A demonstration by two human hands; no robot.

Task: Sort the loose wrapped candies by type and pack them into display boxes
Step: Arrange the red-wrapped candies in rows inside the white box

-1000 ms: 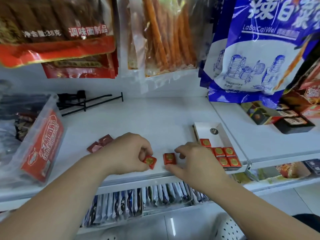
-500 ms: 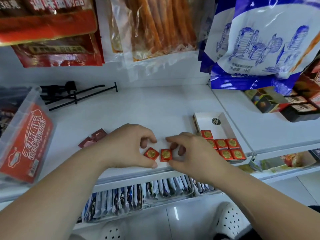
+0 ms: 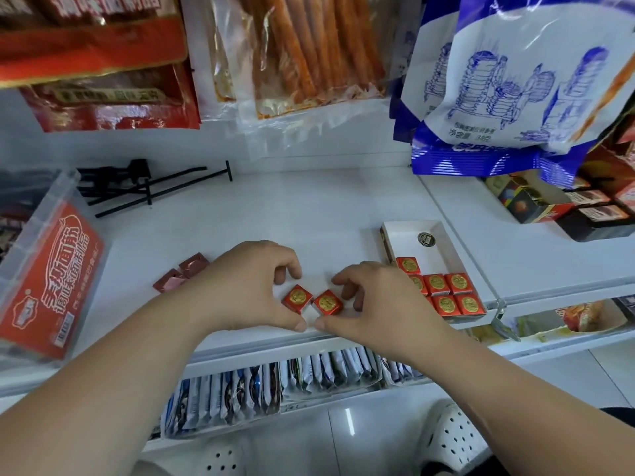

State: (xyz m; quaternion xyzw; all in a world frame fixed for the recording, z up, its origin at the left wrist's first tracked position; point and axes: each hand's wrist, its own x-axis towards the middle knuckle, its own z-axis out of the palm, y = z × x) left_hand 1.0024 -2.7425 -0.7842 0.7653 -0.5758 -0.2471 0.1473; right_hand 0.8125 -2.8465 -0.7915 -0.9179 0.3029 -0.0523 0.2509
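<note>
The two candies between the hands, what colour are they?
Both candies are red with a round gold seal on top, clearest in the head view, the only one.

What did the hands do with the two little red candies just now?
The left hand and right hand slid the two red square gold-stamped candies together; they now sit side by side. The dark red candies and white cardboard display box stayed put.

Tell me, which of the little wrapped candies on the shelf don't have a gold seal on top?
The two dark red candies lying left of the left hand. Their wrappers are plain maroon, while the bright red candies in the white box all show gold seals.
</note>
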